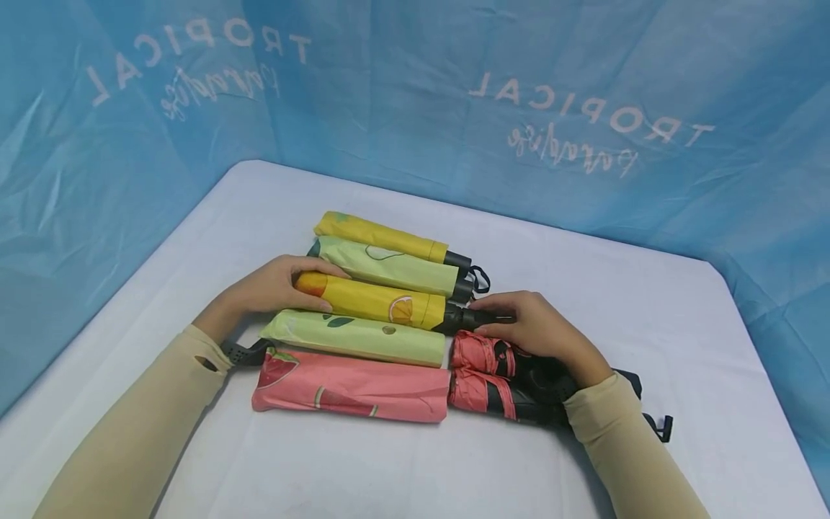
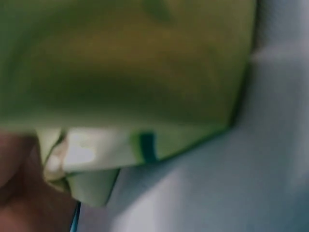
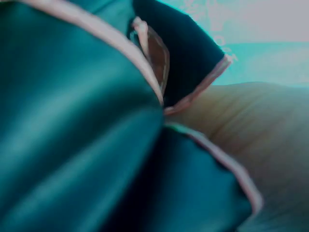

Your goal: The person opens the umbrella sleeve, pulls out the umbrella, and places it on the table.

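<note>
In the head view, my left hand (image 1: 279,286) grips the left end of a folded umbrella in a yellow orange-print sleeve (image 1: 369,297). At its other end my right hand (image 1: 534,321) pinches the black handle (image 1: 470,318). Just behind lies an umbrella in a light green sleeve (image 1: 402,265) with a black strap, then one in a plain yellow sleeve (image 1: 382,236). A second light green sleeve (image 1: 376,340) and a pink watermelon-print sleeve (image 1: 357,386) lie nearer. Blurred light green fabric (image 2: 125,63) fills much of the left wrist view.
Right of the nearer sleeves are bundles of bunched coral-red fabric (image 1: 476,389) and black parts, partly hidden under my right wrist. Dark fabric with pink edging (image 3: 82,121) crowds the right wrist view. Beyond the white table (image 1: 648,303) hangs a blue printed curtain (image 1: 415,94).
</note>
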Motion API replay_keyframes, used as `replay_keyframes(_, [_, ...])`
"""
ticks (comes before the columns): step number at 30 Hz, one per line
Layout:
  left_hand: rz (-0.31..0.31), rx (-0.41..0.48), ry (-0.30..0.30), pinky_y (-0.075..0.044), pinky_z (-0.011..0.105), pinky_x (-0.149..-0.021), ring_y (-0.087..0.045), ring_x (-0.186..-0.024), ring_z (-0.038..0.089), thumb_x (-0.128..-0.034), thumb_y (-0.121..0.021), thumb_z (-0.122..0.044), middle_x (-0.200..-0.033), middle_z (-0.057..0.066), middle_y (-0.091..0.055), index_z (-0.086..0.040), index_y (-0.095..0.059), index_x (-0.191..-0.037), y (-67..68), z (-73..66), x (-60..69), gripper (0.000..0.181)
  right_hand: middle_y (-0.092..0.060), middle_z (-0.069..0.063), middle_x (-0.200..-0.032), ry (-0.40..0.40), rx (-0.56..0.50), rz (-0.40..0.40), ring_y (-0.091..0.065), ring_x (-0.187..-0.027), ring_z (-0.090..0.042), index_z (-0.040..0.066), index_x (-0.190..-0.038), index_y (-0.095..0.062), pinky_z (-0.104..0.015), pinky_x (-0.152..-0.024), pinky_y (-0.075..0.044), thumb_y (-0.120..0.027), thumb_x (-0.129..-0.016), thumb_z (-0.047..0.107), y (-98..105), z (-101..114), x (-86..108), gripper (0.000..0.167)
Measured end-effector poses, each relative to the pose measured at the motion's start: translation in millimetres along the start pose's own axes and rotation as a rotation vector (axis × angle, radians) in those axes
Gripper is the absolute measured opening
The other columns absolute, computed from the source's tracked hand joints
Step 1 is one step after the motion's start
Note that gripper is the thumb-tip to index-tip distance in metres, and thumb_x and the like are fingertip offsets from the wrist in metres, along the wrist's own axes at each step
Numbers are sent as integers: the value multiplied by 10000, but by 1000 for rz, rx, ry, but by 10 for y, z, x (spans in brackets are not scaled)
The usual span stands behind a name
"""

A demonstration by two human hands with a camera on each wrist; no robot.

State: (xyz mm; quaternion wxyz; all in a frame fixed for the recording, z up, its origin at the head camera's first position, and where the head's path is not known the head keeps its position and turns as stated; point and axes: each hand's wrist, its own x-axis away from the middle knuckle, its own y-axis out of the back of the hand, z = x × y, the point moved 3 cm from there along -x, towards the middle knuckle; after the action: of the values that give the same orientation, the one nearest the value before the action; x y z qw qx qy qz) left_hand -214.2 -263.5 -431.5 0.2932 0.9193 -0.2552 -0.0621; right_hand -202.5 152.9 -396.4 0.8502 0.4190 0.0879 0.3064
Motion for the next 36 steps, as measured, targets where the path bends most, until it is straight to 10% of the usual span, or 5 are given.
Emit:
replay_keyframes(14, [-9, 34, -60, -540, 303, -842, -585, -1075, 240, -842, -870, -237, -1331, -24, -642, -226, -678, -1358, -6, 9, -11, 550, -708, -6, -1247, 12, 18, -12, -619, -1204, -222, 176, -1292, -720, -497, -1009, -501, -790, -917, 216, -15, -17, -17, 383])
replay_keyframes(36, [16, -107, 26, -536, 398, -850, -580, -1010, 224, -813, -885, -364, -1263, -18, -647, -305, -654, -1355, -36, 19, -11, 592, -699, -20, -1270, -12, 13, 17, -634, -1210, -219, 165, -1314, -703, -487, -993, -518, -770, -935, 194, 63, -82, 70, 386])
